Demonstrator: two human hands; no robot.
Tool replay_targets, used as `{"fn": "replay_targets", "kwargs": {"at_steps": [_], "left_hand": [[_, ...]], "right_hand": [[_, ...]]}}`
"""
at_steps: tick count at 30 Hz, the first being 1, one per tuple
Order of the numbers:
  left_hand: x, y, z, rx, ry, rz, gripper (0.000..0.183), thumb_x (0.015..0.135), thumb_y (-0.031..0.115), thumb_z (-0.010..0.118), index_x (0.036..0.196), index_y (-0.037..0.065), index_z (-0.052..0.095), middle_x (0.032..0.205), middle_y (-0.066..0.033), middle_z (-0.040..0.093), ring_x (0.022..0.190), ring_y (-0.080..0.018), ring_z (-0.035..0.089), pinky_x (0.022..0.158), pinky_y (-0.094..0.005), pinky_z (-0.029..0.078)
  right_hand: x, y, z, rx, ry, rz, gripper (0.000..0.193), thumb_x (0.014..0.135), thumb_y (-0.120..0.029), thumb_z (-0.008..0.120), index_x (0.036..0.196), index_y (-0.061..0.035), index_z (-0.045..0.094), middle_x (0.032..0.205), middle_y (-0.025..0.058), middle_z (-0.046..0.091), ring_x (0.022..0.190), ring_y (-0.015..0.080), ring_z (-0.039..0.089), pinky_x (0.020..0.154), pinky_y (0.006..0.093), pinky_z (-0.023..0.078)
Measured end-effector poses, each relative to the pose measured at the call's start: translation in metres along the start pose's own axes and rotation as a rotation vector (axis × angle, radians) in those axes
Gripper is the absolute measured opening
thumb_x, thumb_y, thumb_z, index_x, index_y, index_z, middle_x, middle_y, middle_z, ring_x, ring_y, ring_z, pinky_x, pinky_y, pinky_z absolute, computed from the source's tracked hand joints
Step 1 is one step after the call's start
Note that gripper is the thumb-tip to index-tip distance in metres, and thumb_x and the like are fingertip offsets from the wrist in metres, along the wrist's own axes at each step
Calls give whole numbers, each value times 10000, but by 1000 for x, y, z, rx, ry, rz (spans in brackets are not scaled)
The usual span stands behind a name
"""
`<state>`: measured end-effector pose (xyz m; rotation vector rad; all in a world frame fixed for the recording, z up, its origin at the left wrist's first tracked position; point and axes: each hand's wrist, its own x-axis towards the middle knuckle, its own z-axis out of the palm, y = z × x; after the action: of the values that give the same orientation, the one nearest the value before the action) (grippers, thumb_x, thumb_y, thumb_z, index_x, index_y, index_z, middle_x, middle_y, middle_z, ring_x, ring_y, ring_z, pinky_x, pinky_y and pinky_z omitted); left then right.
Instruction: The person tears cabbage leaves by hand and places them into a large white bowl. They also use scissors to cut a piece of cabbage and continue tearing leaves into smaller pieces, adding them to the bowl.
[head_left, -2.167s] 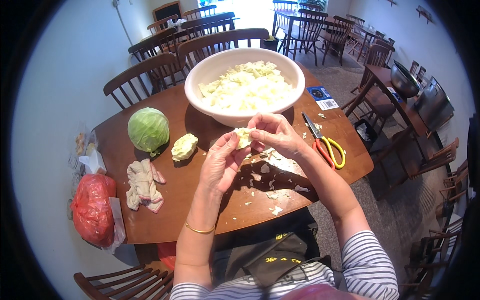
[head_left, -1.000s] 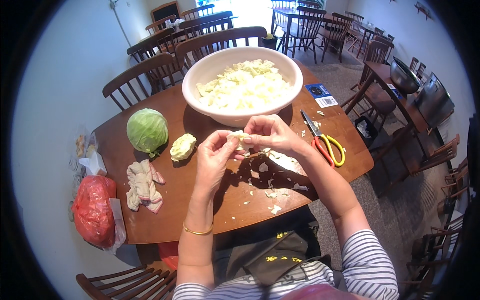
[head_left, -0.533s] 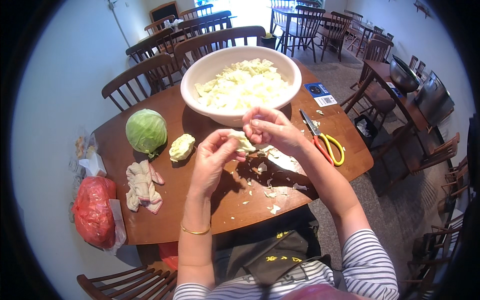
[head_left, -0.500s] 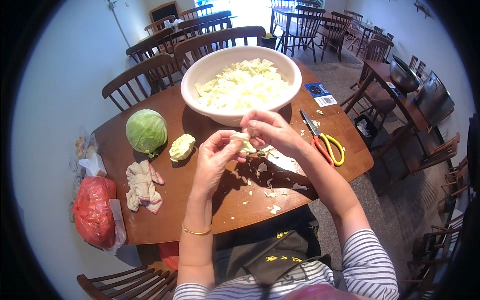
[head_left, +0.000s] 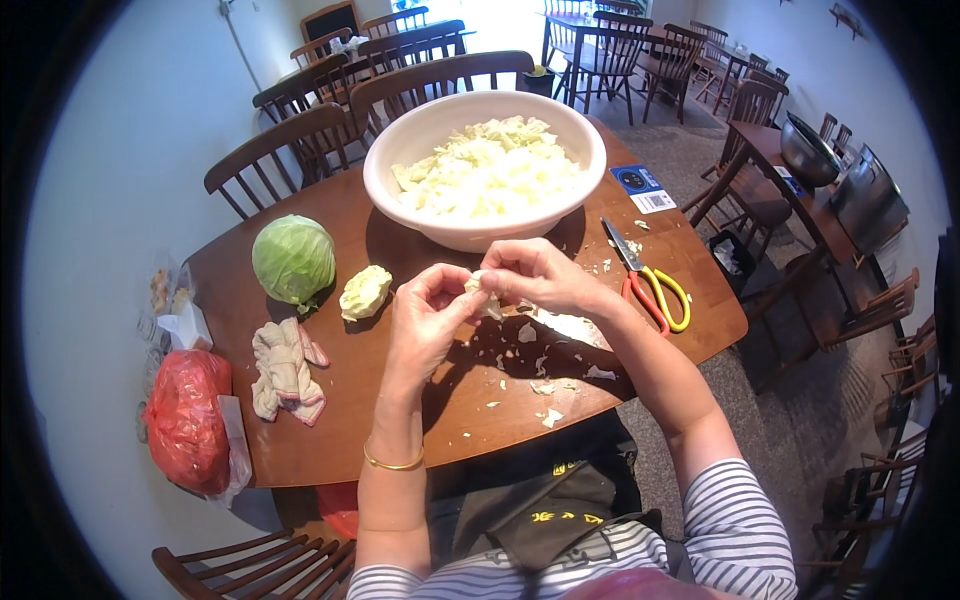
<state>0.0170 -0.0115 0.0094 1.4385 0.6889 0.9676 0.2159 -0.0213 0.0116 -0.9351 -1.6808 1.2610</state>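
Note:
Between my two hands, over the front of the table, is a small pale piece of cabbage (head_left: 487, 303). My left hand (head_left: 432, 310) pinches it from the left with thumb and fingers closed. My right hand (head_left: 532, 272) is closed on its upper right side, fingertips meeting the left ones. Just beyond them stands a wide white bowl (head_left: 385, 203) heaped with torn cabbage (head_left: 495, 175). A whole green cabbage (head_left: 293, 260) and a small pale cabbage heart (head_left: 366, 293) lie to the left. Scissors (head_left: 650, 283) with red and yellow handles rest at the right.
Cabbage scraps (head_left: 541, 388) are scattered on the wooden table (head_left: 330, 440). Crumpled cloth gloves (head_left: 286, 370) and a red plastic bag (head_left: 188, 425) sit at the left. A blue-and-white card (head_left: 642, 189) lies far right. Chairs (head_left: 285, 160) stand behind; a side table holds metal pots (head_left: 868, 200).
My right hand has come down slightly and drawn closer to the left, so the fingertips now meet at the cabbage piece. My left hand has barely moved.

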Motion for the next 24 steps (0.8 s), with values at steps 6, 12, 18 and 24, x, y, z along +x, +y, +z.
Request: {"fn": "replay_targets", "kwargs": {"at_steps": [6,12,18,24], "left_hand": [[-1,5,3,-340,-46,-6,129,873,52,649,991,21,606,871,-69,660,724,-126,637,670,-237,543],[1,6,0,-517,70,-17,151,889,74,637,1028,40,592,913,-85,658,754,-140,651,695,-248,568],[4,0,0,-392,101,-10,147,889,79,639,1023,40,592,925,-79,658,782,-146,648,702,-258,555],[1,5,1,-309,81,11,138,893,96,642,1008,39,590,907,-63,650,775,-143,635,702,-264,531]], "right_hand": [[1,8,3,705,-70,106,247,922,-313,619,915,-69,584,818,-25,576,601,19,452,568,169,395],[2,0,11,783,11,107,213,937,-270,586,981,-62,581,827,-1,589,611,31,491,545,155,402],[-1,-1,9,332,45,101,343,975,-386,497,953,-53,580,782,2,565,679,51,504,552,188,380],[-4,-14,16,85,-50,83,423,972,-423,501,953,-13,608,763,0,552,711,80,499,622,231,411]]}}
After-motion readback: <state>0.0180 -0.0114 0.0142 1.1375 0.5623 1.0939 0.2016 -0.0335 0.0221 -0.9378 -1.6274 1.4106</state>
